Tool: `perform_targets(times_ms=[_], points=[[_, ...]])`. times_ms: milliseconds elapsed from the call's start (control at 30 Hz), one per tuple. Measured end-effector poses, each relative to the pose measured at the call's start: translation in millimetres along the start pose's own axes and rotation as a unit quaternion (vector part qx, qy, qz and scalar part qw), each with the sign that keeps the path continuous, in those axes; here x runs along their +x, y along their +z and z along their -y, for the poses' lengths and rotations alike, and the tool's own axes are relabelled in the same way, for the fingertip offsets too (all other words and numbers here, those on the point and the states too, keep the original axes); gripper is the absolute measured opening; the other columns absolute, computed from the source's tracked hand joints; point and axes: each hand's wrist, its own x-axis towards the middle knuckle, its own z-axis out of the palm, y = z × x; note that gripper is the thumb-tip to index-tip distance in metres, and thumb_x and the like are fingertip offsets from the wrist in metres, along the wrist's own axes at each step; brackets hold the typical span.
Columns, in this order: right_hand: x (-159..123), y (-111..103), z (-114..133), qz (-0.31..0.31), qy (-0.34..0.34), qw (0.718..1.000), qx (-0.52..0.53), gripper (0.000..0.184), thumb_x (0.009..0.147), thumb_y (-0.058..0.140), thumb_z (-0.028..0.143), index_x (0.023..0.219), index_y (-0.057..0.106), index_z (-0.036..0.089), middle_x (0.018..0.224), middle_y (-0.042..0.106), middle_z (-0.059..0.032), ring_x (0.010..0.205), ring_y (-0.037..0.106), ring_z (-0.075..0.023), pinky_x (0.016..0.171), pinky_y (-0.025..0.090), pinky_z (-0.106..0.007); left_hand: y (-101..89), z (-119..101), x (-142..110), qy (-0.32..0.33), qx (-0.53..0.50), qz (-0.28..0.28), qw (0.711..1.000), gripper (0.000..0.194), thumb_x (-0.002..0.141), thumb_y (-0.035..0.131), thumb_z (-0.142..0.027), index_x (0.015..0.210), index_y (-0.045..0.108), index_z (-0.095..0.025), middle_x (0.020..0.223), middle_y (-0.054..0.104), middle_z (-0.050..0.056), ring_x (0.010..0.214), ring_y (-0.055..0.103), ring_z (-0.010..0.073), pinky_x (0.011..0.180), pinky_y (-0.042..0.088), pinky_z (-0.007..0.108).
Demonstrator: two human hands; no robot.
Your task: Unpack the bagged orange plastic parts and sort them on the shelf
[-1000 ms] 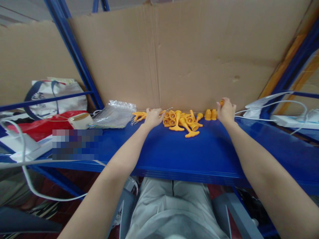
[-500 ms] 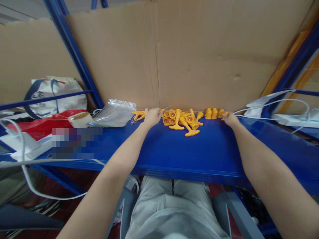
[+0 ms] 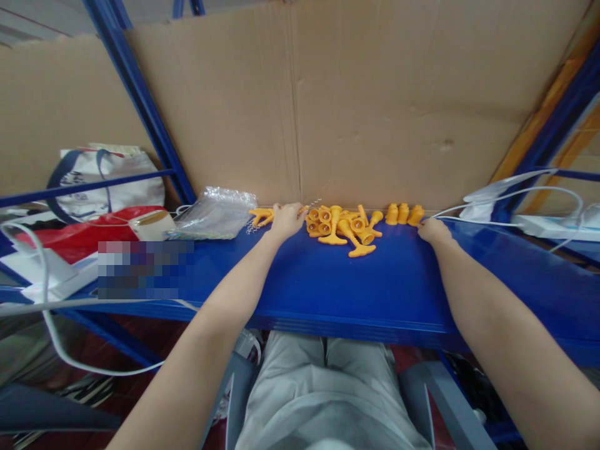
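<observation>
My left hand (image 3: 287, 220) is closed around an orange corkscrew, at the left of the heap; its metal spiral (image 3: 314, 203) sticks out to the right past my fingers. Beside it lies a pile of orange T-handled corkscrews and hollow sleeves (image 3: 337, 226). More orange handles (image 3: 260, 216) with bare spirals are left of that hand. Along the cardboard stand three orange bell-shaped sleeves (image 3: 403, 214). With fingers bent together, my right hand (image 3: 434, 231) grips the rightmost sleeve (image 3: 415, 215) low on its side; that sleeve leans a little to the right.
A tall cardboard panel (image 3: 365, 100) backs the blue table (image 3: 356, 294). Clear plastic bags (image 3: 213, 215) lie left of the orange parts. Further left are a red bag (image 3: 94, 234) and a white cloth bag (image 3: 105, 178). White cables (image 3: 515, 192) and a power strip (image 3: 557, 226) sit at right.
My right hand has shifted slightly down and left, and the rightmost sleeve now shows more fully beside the other two. The left hand has stayed in place.
</observation>
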Motion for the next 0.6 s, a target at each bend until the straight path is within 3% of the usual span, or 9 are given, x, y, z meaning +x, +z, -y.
perform_targets(times_ms=[100,200,300,433,600], points=[[-7.4,-11.3,7.0,0.013,0.053,0.998,-0.024,0.028,0.086,0.054,0.025,0.097,0.076,0.011,0.109,0.071,-0.0262,0.109,0.067,-0.0384,0.088,0.054,-0.047,-0.2,-0.4,-0.3,0.003,0.0,0.001,1.0,0.029,0.1,0.041,-0.034,0.095,0.065,-0.02,0.108,0.075,0.012,0.107,0.066,0.031,0.098,0.035,0.048],[-13.3,-18.2,12.7,-0.013,0.013,1.0,0.001,0.027,0.085,0.053,0.023,0.096,0.076,0.014,0.106,0.073,-0.0213,0.108,0.068,-0.035,0.089,0.053,-0.041,-0.3,-0.3,-0.1,0.004,0.0,0.005,1.0,0.031,0.1,0.04,-0.035,0.097,0.066,-0.019,0.109,0.075,0.013,0.107,0.066,0.0316,0.098,0.035,0.049],[-16.3,-19.6,18.0,-0.025,-0.043,0.998,0.032,0.033,0.084,0.051,0.022,0.106,0.074,0.015,0.105,0.075,-0.0159,0.103,0.069,-0.0304,0.087,0.053,-0.037,0.5,0.6,0.5,0.004,0.001,0.002,1.0,0.03,0.1,0.04,-0.034,0.096,0.066,-0.02,0.108,0.075,0.012,0.105,0.067,0.031,0.098,0.036,0.049],[-17.3,-19.4,23.2,0.011,-0.06,0.998,0.02,0.045,0.084,0.051,0.02,0.123,0.071,0.014,0.119,0.072,-0.0168,0.11,0.068,-0.0303,0.094,0.051,-0.038,2.4,1.8,0.8,0.007,-0.001,-0.005,1.0,0.028,0.099,0.041,-0.035,0.094,0.066,-0.021,0.106,0.076,0.012,0.104,0.067,0.0299,0.098,0.036,0.048],[-15.6,-18.8,21.8,0.036,-0.034,0.999,0.005,0.038,0.08,0.053,0.013,0.108,0.078,0.016,0.116,0.074,-0.015,0.11,0.068,-0.0292,0.096,0.051,-0.036,4.3,2.9,0.8,0.008,-0.002,-0.003,1.0,0.028,0.099,0.04,-0.033,0.094,0.065,-0.021,0.106,0.075,0.012,0.104,0.066,0.0304,0.098,0.035,0.049]])
